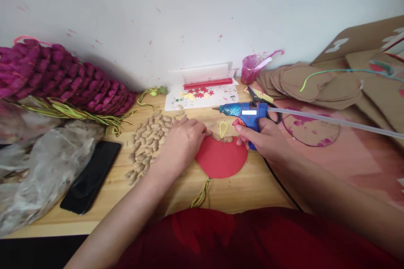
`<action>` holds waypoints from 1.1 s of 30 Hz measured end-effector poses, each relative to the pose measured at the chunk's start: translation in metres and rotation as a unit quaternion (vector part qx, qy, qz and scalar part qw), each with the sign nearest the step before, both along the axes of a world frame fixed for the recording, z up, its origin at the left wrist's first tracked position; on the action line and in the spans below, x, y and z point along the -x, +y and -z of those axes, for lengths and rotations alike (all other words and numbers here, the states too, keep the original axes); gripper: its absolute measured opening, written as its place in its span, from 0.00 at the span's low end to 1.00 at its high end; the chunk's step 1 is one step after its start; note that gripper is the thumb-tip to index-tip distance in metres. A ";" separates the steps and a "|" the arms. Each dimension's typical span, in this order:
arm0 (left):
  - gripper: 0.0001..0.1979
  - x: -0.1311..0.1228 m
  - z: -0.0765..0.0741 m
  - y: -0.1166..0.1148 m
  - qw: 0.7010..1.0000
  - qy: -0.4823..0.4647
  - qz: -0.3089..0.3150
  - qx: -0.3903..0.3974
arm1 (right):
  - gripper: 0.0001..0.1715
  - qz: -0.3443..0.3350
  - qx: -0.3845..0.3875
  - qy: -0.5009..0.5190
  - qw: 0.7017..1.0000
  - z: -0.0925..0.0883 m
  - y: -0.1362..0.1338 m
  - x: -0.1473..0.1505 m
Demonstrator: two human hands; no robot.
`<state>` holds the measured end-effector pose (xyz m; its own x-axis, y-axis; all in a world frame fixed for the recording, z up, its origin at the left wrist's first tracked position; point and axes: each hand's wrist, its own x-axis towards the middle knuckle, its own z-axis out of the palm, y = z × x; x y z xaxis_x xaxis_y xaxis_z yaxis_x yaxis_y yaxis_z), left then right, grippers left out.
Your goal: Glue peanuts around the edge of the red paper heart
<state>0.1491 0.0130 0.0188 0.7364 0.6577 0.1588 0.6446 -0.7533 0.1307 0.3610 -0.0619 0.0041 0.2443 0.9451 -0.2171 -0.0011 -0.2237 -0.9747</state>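
A red disc [222,157] with a rounded outline lies on the table in front of me. Along its far edge sits a short row of peanuts [227,139], beside a small yellow loop of cord [223,129]. My left hand [186,136] is closed at the disc's upper left edge, at the end of that row; its fingers hide what they pinch. A blue glue gun [246,111] is gripped in my right hand [260,134], nozzle pointing left above the disc. From its back runs a long clear glue stick [334,121]. Yellow-green tassel threads [201,193] hang from the disc's near edge.
Loose peanuts [153,134] spread left of the disc. Further left are a black phone [91,176], a plastic bag [53,168] and stacked magenta pieces [69,75]. Behind are paper stars [202,92], a cup [249,69] and scissors [255,94]; cardboard discs [312,82] are right.
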 end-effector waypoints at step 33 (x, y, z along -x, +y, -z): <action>0.10 0.012 0.008 0.009 0.980 -0.171 -0.011 0.103 | 0.17 -0.023 0.008 -0.037 0.999 0.004 0.001 -0.005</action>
